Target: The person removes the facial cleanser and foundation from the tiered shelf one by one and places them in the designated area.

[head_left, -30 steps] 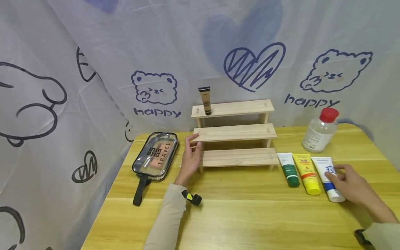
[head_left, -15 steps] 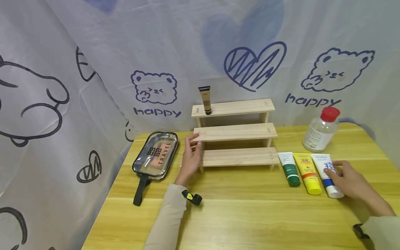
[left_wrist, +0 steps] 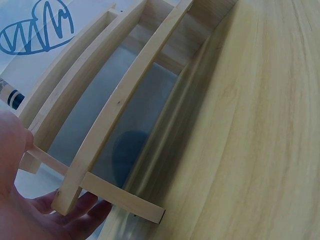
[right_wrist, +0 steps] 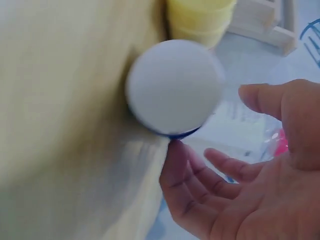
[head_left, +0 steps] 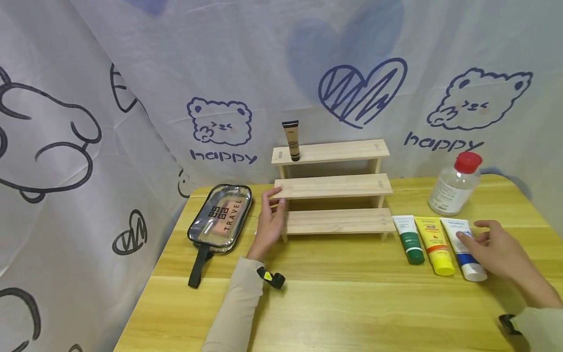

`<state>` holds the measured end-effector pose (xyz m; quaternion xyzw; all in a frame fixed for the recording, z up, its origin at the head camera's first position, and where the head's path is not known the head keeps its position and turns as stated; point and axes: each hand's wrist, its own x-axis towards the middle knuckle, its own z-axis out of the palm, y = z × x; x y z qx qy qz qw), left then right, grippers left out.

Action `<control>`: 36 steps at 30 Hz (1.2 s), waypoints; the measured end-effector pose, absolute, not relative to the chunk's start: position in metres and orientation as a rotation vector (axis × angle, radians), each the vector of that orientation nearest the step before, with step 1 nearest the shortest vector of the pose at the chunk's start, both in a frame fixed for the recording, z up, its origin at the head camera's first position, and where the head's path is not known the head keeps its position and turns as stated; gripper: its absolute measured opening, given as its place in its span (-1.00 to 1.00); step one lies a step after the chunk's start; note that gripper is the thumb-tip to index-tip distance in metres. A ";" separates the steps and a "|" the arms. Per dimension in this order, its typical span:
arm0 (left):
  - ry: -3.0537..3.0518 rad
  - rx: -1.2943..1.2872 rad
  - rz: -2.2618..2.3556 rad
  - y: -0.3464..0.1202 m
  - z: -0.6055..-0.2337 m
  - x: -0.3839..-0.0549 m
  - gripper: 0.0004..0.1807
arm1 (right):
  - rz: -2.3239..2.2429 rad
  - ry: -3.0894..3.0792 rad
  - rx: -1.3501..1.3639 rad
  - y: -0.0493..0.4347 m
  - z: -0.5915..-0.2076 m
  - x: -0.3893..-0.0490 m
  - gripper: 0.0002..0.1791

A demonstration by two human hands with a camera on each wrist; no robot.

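In the head view, my left hand (head_left: 269, 226) holds the left end of a three-tier wooden rack (head_left: 336, 222). The left wrist view has its fingers curled round the rack's side support (left_wrist: 122, 197). My right hand (head_left: 499, 252) hovers at the right side of a white-and-blue squeeze tube (head_left: 471, 266), lying on the table. Its thumb stands off from the tube's white cap (right_wrist: 175, 87), and a fingertip is close to the cap's edge. Left of it lie a yellow tube (head_left: 435, 247) and a white-and-green tube (head_left: 410, 239), caps toward me.
A beige tube with black ends (head_left: 292, 142) stands on the top tier's left end. Left of the rack lies a clear travel pouch (head_left: 220, 220) with a black strap. A red-capped clear bottle (head_left: 453, 190) stands at the back right, before a printed cloth (head_left: 343, 39).
The white-and-blue tube has shifted slightly away from me and toward the yellow tube. My right hand's thumb and fingers have loosened from it. The left hand keeps its hold on the rack.
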<state>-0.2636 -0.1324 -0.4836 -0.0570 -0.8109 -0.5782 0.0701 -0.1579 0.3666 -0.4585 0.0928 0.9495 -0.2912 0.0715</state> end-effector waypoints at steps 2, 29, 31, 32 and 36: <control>-2.441 -0.170 -1.735 -0.132 -0.483 -0.263 -0.59 | -0.896 2.888 0.288 0.361 -0.453 -0.158 -0.04; -2.422 -0.166 -1.747 -0.132 -0.481 -0.263 -0.60 | -1.522 3.010 -0.287 0.261 -0.415 -0.192 -0.53; -2.422 -0.171 -1.744 -0.132 -0.480 -0.263 -0.59 | -1.624 3.006 -0.294 0.251 -0.414 -0.199 -0.57; -2.424 -0.172 -1.743 -0.132 -0.480 -0.263 -0.59 | -1.688 3.002 -0.304 0.246 -0.414 -0.203 -0.59; -2.429 -0.171 -1.741 -0.132 -0.480 -0.263 -0.60 | -1.966 2.968 -0.335 0.228 -0.417 -0.221 -0.66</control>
